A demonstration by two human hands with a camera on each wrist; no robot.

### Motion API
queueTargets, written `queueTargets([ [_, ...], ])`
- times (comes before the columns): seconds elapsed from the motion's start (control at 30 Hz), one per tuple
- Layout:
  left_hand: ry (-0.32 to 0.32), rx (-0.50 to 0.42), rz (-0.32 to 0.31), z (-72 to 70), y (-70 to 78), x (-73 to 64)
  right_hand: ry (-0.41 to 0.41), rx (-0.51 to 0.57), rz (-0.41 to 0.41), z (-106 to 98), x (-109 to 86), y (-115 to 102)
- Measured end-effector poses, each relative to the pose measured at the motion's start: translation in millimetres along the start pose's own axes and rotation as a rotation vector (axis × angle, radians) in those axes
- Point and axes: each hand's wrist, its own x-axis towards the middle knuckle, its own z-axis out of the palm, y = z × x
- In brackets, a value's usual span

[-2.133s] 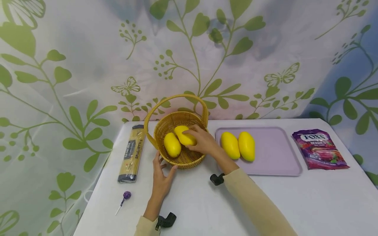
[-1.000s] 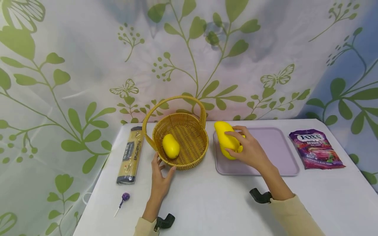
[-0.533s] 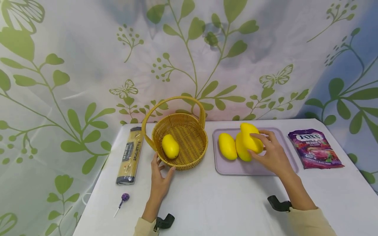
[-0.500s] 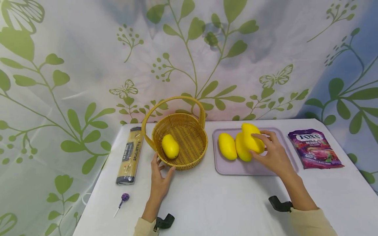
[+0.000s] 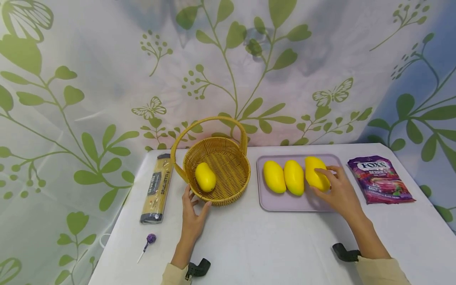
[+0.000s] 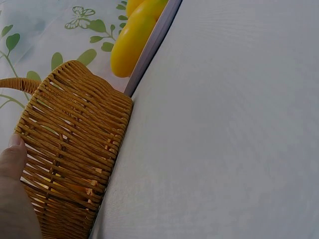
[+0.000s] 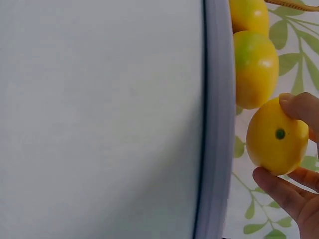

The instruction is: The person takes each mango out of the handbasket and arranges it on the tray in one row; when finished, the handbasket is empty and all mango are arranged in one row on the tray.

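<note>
In the head view my right hand (image 5: 338,192) grips a yellow mango (image 5: 317,174) at the right of two more mangoes (image 5: 294,178) on the lilac tray (image 5: 285,204). Thumb and fingers span the fruit in the right wrist view, where backdrop shows between the held mango (image 7: 274,142) and the tray rim (image 7: 218,124), so it hangs slightly above the tray. With my left hand (image 5: 193,221) I hold the wicker basket (image 5: 228,196) at its front left. My thumb (image 6: 14,154) lies at its rim in the left wrist view. One mango (image 5: 205,177) lies inside the basket.
A spaghetti pack (image 5: 156,190) lies left of the basket, with a purple lollipop (image 5: 150,238) in front of it. A purple Fox's candy bag (image 5: 381,180) lies right of the tray. The patterned backdrop (image 5: 228,79) rises behind the table's far edge.
My right hand has lifted a mango out of the basket, carried it right over the tray past the two others, and lowered it at their right. The left hand keeps its place on the basket.
</note>
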Motion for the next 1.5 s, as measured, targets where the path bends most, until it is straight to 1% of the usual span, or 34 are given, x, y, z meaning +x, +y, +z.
queueTargets([
  [0.1, -0.001, 0.001, -0.006, -0.2, 0.0, -0.4, -0.013, -0.036, -0.004, 3.3, -2.8, 5.0],
  [0.2, 0.000, 0.004, -0.003, -0.3, 0.2, -0.4, -0.045, -0.061, 0.011, 4.7, -4.5, 5.7],
  [0.43, 0.004, 0.017, 0.030, -0.9, 0.4, 0.1, -0.145, -0.034, 0.094, 2.6, -4.3, -0.4],
  [0.53, 0.002, 0.013, 0.022, -1.1, 0.9, -0.2, -0.173, -0.019, 0.117, 2.7, -4.5, -1.4],
  [0.67, 0.004, 0.014, -0.001, -1.3, 0.3, -0.6, -0.187, -0.023, 0.116, 3.9, -5.0, 0.0],
  [0.83, 0.005, 0.023, -0.003, -1.6, -1.2, -0.8, -0.210, -0.047, 0.122, 5.0, -4.5, 1.1],
  [0.97, 0.001, 0.024, 0.004, -1.9, -1.4, -1.1, -0.211, -0.061, 0.126, 5.4, -4.8, 1.4],
  [1.27, -0.001, 0.011, -0.011, -1.3, -1.4, -1.3, -0.208, -0.090, 0.127, 3.7, -6.2, 0.7],
  [1.37, -0.002, 0.008, -0.010, -1.0, -0.5, -0.7, -0.194, -0.091, 0.111, 1.7, -6.3, -0.2],
  [1.5, 0.000, 0.006, 0.000, -0.7, -0.6, 0.1, -0.151, -0.081, 0.063, -0.3, -3.6, -3.0],
])
